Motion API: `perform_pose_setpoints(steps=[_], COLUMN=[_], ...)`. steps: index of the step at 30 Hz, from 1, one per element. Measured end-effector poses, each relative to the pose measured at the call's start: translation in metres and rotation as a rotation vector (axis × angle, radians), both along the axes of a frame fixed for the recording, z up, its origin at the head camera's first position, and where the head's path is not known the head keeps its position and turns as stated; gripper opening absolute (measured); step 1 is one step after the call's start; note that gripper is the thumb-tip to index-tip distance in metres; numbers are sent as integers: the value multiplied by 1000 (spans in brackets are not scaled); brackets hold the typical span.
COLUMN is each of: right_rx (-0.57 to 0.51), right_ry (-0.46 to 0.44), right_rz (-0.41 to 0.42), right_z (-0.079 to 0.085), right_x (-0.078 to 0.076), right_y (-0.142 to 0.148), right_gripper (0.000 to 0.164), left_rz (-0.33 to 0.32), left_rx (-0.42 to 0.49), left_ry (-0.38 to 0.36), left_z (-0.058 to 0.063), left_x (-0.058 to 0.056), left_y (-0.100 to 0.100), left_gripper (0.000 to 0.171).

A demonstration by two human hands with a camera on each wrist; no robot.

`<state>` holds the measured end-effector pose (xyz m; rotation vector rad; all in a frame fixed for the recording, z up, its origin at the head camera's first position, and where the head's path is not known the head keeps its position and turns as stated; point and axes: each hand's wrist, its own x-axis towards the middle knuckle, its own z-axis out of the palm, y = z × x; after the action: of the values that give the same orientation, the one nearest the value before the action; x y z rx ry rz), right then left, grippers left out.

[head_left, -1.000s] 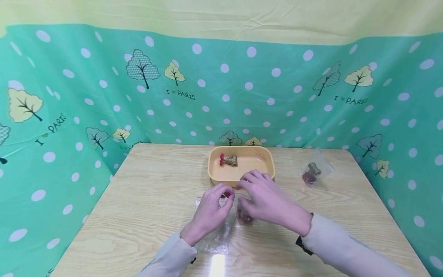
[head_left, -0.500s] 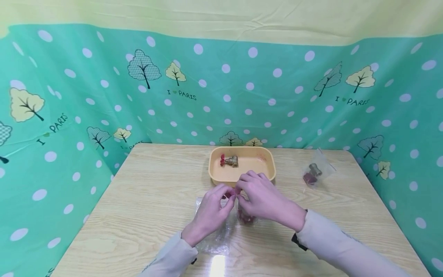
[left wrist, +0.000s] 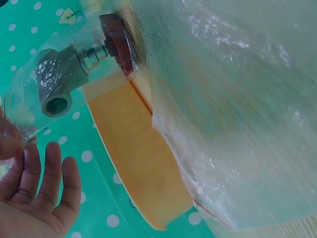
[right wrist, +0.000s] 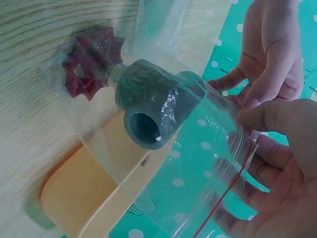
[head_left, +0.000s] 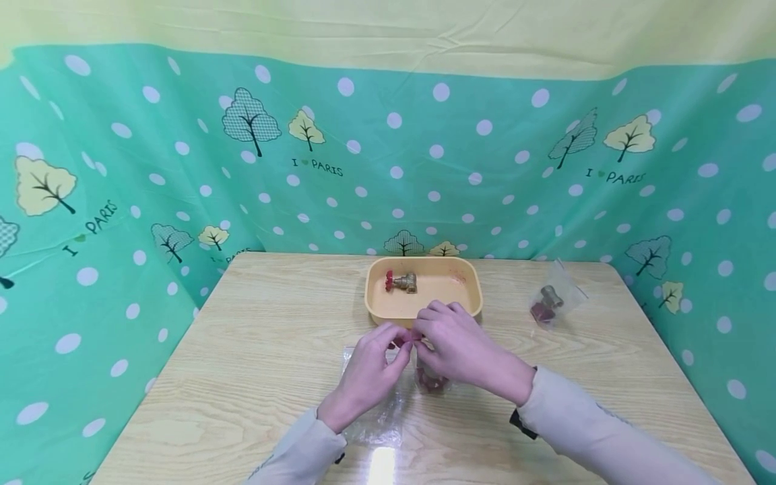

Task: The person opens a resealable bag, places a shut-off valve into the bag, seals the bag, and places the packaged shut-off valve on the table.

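Note:
Both hands meet at the top edge of a clear zip-lock bag (right wrist: 188,218) with a red seal line. Inside it hangs a gate valve (right wrist: 158,101) with a grey body and a red handwheel (right wrist: 94,62), handwheel lowest, over the table. My left hand (head_left: 370,369) pinches one end of the bag's mouth between thumb and index finger. Close against it, my right hand (head_left: 461,345) pinches the same edge, its other fingers behind the film in the right wrist view. A second clear plastic bag (head_left: 372,424), flat, lies on the table below my left hand.
Beyond the hands stands a shallow yellow tray (head_left: 380,318) holding a brass valve (head_left: 403,281) with a red wheel. At the right of the wooden table (head_left: 254,350) lies another bagged valve (head_left: 550,296). A green dotted curtain (head_left: 339,182) surrounds the table's back and sides.
My right hand has moved slightly left along the bag's edge until its fingertips meet those of my left hand. The left hand stays in place, still pinching the bag.

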<state>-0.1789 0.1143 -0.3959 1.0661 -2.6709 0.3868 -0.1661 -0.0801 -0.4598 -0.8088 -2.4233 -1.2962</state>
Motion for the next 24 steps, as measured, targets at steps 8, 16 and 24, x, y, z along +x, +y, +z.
perform_pose_setpoints(steps=[8, 16, 24], right_rx=[-21, -19, -51], right_ry=[-26, -18, -20], right_rz=[-15, 11, 3], right_z=[-1, -3, -3], right_x=[0, -1, -1], right_y=[7, 8, 12], right_gripper=[7, 6, 5], left_rz=[4, -8, 3], left_rx=[15, 11, -2], left_ry=[4, -15, 3], left_z=[0, 1, 2], left_x=[0, 0, -1], left_y=[1, 2, 4], left_gripper=[7, 8, 8])
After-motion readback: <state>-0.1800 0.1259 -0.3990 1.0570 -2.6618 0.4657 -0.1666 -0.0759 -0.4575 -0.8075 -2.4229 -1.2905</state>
